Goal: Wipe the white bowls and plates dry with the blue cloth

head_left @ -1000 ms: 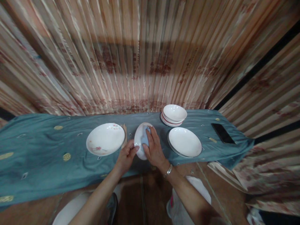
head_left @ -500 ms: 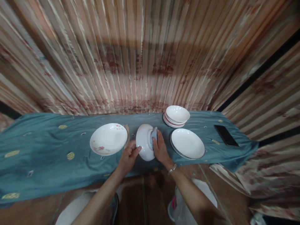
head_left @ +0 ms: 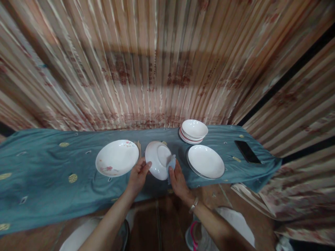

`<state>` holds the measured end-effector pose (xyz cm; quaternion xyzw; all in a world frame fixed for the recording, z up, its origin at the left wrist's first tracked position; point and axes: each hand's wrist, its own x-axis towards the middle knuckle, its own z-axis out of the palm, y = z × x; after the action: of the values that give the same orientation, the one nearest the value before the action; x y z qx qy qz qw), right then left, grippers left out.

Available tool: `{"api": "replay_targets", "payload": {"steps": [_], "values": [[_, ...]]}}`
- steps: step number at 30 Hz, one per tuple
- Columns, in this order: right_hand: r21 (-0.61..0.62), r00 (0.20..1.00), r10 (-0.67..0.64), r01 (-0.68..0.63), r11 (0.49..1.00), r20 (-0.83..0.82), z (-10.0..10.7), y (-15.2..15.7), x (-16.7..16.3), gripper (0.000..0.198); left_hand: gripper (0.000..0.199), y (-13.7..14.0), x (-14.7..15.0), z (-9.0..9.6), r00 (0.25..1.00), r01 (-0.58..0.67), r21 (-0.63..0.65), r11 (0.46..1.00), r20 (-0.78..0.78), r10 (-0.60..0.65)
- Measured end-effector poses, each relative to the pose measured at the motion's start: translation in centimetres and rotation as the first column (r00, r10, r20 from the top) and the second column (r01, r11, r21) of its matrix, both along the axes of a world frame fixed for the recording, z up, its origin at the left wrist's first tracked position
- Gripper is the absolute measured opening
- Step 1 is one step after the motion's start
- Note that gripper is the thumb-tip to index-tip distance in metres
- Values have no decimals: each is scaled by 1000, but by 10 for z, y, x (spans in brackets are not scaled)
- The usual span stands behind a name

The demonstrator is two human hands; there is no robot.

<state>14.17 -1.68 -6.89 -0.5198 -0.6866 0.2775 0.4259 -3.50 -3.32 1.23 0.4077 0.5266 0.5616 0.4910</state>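
Observation:
A white bowl (head_left: 154,158) is tilted in the air over the table, its underside and foot ring turned up toward me. My left hand (head_left: 138,173) grips its left rim, thumb on the outer wall and fingers behind. My right hand (head_left: 178,179) is closed on a pale blue cloth (head_left: 171,166), pressed against the bowl's right side. Left of the bowl lies a white plate (head_left: 117,158) with red flowers, and chopsticks (head_left: 138,148) show between the two. To the right are stacked white plates (head_left: 206,162) and, behind them, a stack of bowls (head_left: 195,129).
A teal cloth with yellow patterns covers the narrow table (head_left: 49,174). A black phone (head_left: 247,152) lies near its right end. Pleated curtains (head_left: 162,69) hang close behind and at the right. Below the front edge, pale rounded things (head_left: 235,223) stand on the brown floor.
The bowl has turned so more of its base faces me. My right hand with the cloth has moved down from the foot ring toward the lower right rim. The view has shifted slightly.

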Motion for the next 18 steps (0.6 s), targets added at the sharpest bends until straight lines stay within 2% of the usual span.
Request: {"api": "replay_targets", "payload": {"steps": [4,8,13,18], "values": [[3,999,24,-24,1000,33,-5,-13,2,62,41,2,-1,-4,998,-20,-21,1000,52,21],[65,992,73,-80,995,102,-4,-27,2,61,44,4,0,-1,995,-35,-36,999,97,38],[220,952,142,-205,954,271,14,-38,1,66,44,6,4,2,992,-57,-35,998,114,61],[333,898,169,-318,888,405,34,-28,-3,70,39,4,8,4,999,-5,-12,1000,45,6]]}}
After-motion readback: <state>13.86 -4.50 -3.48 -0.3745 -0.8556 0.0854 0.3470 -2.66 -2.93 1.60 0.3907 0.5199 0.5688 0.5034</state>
